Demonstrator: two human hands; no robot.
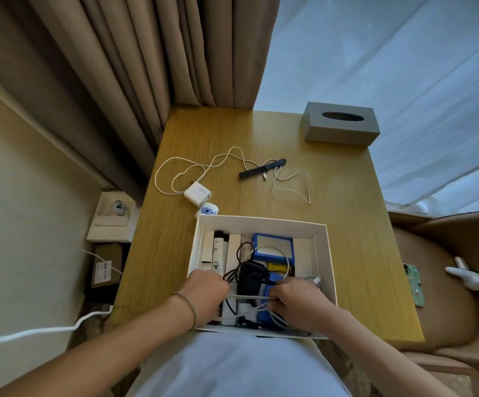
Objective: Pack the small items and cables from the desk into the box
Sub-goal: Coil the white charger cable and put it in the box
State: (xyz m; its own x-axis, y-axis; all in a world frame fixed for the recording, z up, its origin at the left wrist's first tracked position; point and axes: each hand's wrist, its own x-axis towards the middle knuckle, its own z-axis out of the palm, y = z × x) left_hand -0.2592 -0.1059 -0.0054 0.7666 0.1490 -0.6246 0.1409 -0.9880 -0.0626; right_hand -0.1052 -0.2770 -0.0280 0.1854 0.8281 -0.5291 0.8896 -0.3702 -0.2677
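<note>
A white box point(328, 253) sits at the near edge of the wooden desk point(347, 239), holding a blue case point(272, 247), a black adapter point(251, 276), tubes and cables. Both hands are inside it. My left hand point(208, 292) is curled at the box's left side. My right hand point(298, 300) pinches a white cable point(246, 296) that stretches across toward the left hand. On the desk beyond lie a white charger point(197, 193) with its long white cord point(221, 160), a black comb point(261, 168) and a small blue-and-white jar point(207, 210).
A grey tissue box point(341, 123) stands at the desk's far right corner. Curtains hang behind. A wall socket point(115, 213) and cardboard box point(106, 265) are left of the desk. A tan armchair point(444, 282) on the right carries a white object and a phone.
</note>
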